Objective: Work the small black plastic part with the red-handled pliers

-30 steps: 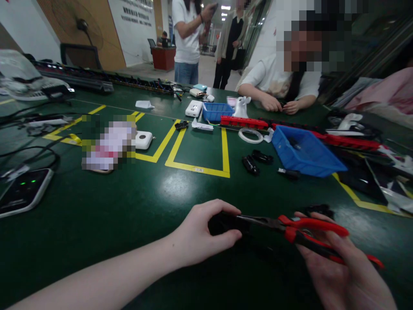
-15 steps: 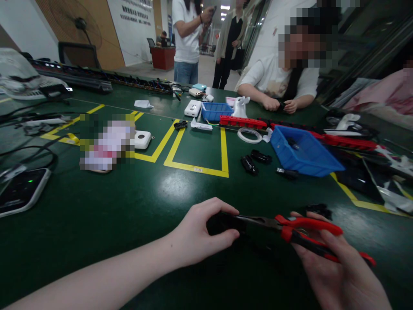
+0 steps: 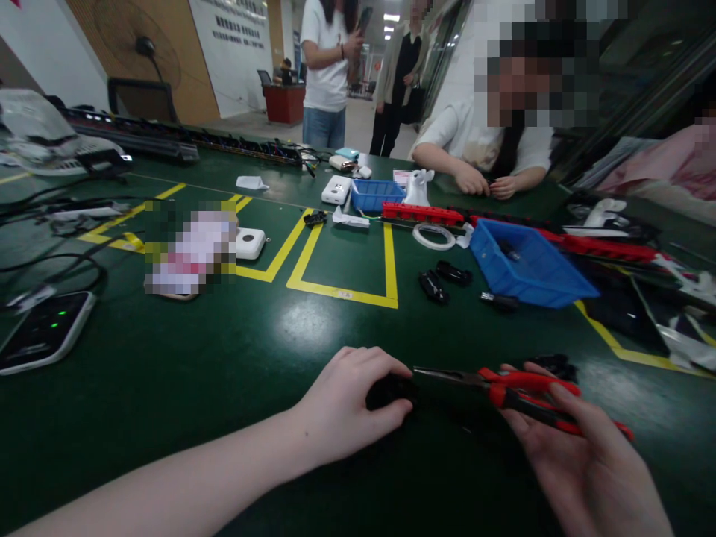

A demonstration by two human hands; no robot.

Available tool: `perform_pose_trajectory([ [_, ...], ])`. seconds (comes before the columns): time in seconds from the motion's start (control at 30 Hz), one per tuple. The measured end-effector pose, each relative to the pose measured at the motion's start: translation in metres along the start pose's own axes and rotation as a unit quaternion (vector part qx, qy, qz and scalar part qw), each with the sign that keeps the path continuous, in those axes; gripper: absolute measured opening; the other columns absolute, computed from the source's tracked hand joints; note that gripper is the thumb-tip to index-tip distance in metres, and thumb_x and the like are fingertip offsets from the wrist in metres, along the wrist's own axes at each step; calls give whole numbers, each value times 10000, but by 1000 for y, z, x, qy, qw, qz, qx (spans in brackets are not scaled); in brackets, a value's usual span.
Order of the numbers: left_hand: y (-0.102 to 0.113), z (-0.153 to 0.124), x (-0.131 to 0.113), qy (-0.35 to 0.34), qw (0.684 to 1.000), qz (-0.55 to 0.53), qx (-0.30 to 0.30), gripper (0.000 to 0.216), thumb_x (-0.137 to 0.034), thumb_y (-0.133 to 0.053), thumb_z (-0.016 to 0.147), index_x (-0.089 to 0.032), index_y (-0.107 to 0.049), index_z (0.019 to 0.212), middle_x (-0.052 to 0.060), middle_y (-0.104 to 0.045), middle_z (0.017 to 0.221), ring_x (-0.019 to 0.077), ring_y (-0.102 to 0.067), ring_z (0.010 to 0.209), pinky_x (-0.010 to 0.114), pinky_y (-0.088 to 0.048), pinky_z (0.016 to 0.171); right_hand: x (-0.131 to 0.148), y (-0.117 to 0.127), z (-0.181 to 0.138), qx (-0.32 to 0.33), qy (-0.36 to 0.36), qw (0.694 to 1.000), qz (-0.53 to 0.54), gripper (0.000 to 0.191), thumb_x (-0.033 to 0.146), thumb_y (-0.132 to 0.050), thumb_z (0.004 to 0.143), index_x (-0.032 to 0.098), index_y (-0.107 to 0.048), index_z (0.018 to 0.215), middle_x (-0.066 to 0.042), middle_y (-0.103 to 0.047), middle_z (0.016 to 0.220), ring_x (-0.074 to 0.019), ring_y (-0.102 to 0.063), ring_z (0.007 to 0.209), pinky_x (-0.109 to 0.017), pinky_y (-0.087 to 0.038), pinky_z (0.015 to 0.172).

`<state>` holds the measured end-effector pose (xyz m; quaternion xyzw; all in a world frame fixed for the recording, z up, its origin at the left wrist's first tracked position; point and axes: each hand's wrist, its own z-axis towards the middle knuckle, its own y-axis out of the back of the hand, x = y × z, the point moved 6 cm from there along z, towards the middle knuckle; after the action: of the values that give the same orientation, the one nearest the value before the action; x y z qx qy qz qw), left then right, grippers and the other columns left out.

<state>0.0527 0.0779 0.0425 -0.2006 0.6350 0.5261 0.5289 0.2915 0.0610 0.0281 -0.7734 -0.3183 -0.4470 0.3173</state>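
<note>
My left hand [image 3: 350, 406] rests on the green table [image 3: 224, 358], fingers curled around a small black part [image 3: 388, 389]. My right hand [image 3: 582, 466] grips the red handles of needle-nose pliers [image 3: 503, 386]. The pliers' dark jaws point left and meet the black part at my left fingertips. Another small black piece [image 3: 553, 365] lies just behind the pliers' handles.
A blue bin [image 3: 529, 265] stands to the right, with several black parts [image 3: 441, 280] beside it. Farther back are a smaller blue bin [image 3: 374, 194], a tape ring [image 3: 435, 236], red strips [image 3: 422, 212] and white devices. A person sits across the table; two stand behind. A phone-like device [image 3: 42, 332] lies left.
My left hand has closed further over the black part and the pliers have tipped lower toward the table. The view shifted slightly.
</note>
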Motion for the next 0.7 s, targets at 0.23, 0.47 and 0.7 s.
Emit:
perform_pose_trajectory([
  [0.23,2,1,-5,3,999,24,21,215,-219,-633,885,-203,-657,1097,45,-713,1081,229,-618,1069,456,-405,1022,-8,-1,1,-38,-96,994,42,162,209,-672,751,187,-677,911,-89,-740,986,-215,-724,950,-273,-624,744],
  [0.47,-1,0,-7,-6,999,21,33,252,-157,-552,907,-193,-642,1139,74,-661,1224,236,-546,1205,461,-366,1085,-5,-10,-10,7,-74,997,-10,298,204,-700,739,148,-663,1029,-113,-743,1023,-212,-728,947,-224,-608,743],
  [0.7,-3,-1,-6,-3,998,33,44,316,-86,-455,906,-190,-629,1148,89,-589,1332,233,-460,1313,463,-349,1125,-10,-4,-1,12,-110,994,7,337,196,-713,736,147,-658,1065,-126,-728,1081,-247,-728,951,-266,-620,738],
])
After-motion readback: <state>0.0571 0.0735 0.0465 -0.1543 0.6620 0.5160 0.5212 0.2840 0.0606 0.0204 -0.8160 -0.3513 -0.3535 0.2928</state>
